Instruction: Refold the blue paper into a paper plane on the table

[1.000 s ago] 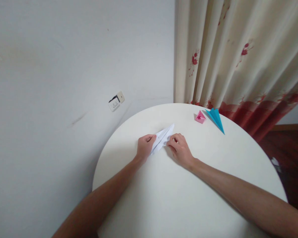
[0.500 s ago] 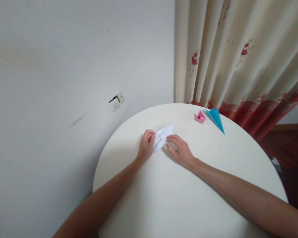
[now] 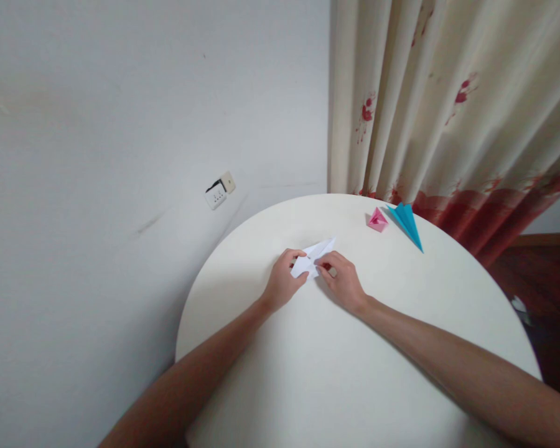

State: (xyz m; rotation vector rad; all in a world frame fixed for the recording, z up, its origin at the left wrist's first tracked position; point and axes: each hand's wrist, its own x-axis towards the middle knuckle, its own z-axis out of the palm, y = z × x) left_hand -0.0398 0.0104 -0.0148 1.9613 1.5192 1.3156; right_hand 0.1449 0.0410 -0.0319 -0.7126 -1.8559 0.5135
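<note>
Hands: two, one left hand (image 3: 282, 283), one right hand (image 3: 344, 284)
Folded papers: three, one white paper (image 3: 301, 267), one pink paper (image 3: 378, 221), one blue paper (image 3: 407, 225)
Desk (image 3: 336, 361): one
Wall plates: two, one socket (image 3: 216, 197), one beige plate (image 3: 228, 182)
Curtain (image 3: 401, 106): one

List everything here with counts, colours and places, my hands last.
Wall: two stretches, pale, left, far right
Table: one, white, lower centre
Folded paper: one, white, over table
Origami: one, pink, table's far side
Paper dart: one, blue, beside origami
Wall plates: two, white and beige, on wall
Curtain: one, cream and red, behind table
Baseboard: one, brown, far right
Floor: one, dark red, right
Unclear item: one, pale, on floor
Left hand: one, bare, paper's left
Right hand: one, bare, paper's right
Forearms: two, bare, over table
</note>
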